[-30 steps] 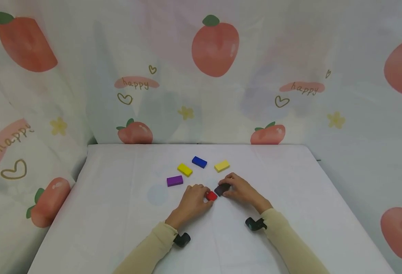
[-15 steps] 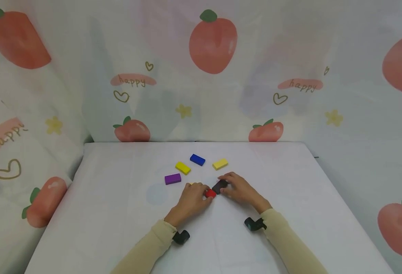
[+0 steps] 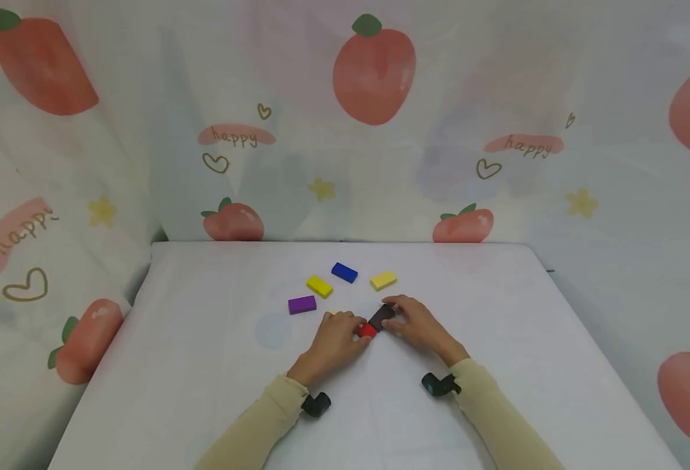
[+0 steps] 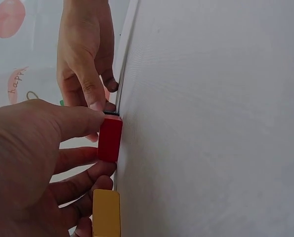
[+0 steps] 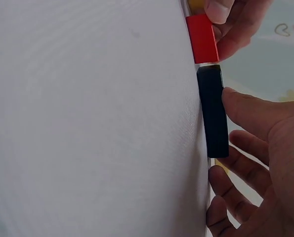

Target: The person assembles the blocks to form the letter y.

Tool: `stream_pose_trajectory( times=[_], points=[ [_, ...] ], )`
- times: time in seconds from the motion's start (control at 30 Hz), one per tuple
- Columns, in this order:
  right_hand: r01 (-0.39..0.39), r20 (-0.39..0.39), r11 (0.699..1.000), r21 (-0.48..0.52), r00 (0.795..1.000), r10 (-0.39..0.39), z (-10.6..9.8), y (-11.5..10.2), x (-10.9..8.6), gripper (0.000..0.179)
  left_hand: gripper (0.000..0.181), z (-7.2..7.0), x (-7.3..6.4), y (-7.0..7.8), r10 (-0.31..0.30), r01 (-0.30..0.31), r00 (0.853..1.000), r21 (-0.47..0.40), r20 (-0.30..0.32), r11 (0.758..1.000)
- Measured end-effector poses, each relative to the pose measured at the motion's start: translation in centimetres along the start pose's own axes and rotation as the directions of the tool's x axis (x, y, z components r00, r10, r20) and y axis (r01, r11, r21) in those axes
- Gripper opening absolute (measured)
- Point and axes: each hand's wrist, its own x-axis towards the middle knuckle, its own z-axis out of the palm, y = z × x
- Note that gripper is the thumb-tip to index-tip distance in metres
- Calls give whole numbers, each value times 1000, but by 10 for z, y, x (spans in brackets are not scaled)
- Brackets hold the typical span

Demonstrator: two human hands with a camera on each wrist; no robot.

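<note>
A red block (image 3: 367,331) lies on the table, pinched between the thumb and fingers of my left hand (image 3: 334,341). At its far-right end is a black block (image 3: 382,317), which my right hand (image 3: 420,328) grips with thumb and fingertips. In the right wrist view, the black block (image 5: 213,112) and the red block (image 5: 203,38) sit nearly end to end, with a thin light line between them. Beside the lower fingers of my left hand stands an orange-yellow block (image 4: 106,212), mostly hidden behind that hand in the head view.
Beyond the hands lie a purple block (image 3: 302,305), a yellow block (image 3: 319,286), a blue block (image 3: 345,272) and a pale yellow block (image 3: 384,281), spread in an arc. The white table (image 3: 203,365) ends at a printed curtain (image 3: 374,183) behind.
The black block has turned more in line with the red one and come close to its end. My left hand stays at the red block; the view has shifted slightly.
</note>
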Motion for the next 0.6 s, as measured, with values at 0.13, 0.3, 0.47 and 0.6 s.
stream_pose_trajectory(
  times=[0.13,0.3,0.47,0.6],
  points=[
    [-9,-11,1000,18,1000,9,-1,0,1,49,40,1,2,0,3,-3,1000,-7,-11,1000],
    [-41,15,999,29,999,40,2,-3,3,48,41,7,1,-6,5,-5,1000,3,-16,1000],
    [-63,28,998,17,998,62,5,-4,3,48,40,8,-2,-8,3,-3,1000,-5,-19,1000],
    [-73,2,997,-4,997,73,2,-3,1,48,39,8,0,-5,29,-30,999,-20,-29,999]
  ],
)
